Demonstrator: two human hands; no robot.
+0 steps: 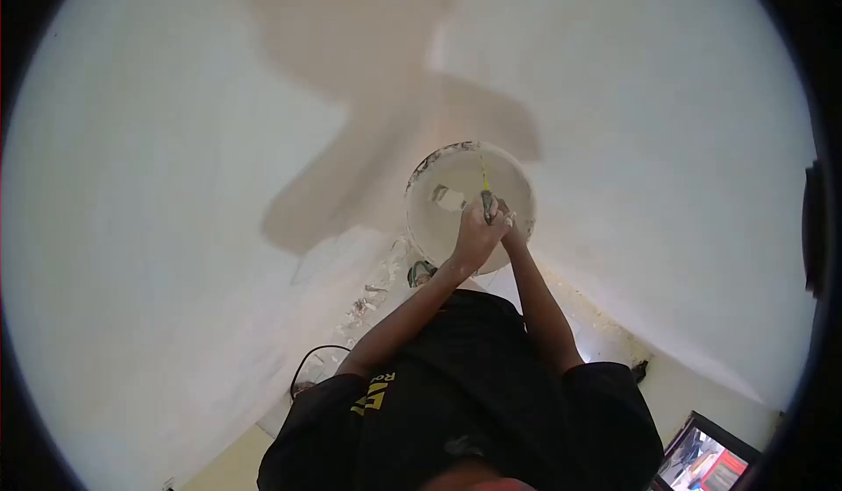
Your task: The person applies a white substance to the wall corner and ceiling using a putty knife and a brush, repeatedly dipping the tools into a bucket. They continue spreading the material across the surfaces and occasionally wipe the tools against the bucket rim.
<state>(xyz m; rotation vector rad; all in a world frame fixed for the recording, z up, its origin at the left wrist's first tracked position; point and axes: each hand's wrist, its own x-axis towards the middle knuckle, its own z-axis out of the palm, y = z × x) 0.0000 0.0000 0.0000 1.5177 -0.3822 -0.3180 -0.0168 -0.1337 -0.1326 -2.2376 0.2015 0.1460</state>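
Bucket [438, 219]: centre, far end of both arms, by white wall [175, 184] | Left hand [478, 237]: clenched on tool [487, 203] over bucket | Right hand [511, 232]: just beside left, grip cannot be told

We cannot see the right hand [516, 231]; the left hand [478, 235] covers most of it. The tool's [487, 200] working end is too small to make out. The screen [706, 458] is cut off by the frame's rim.
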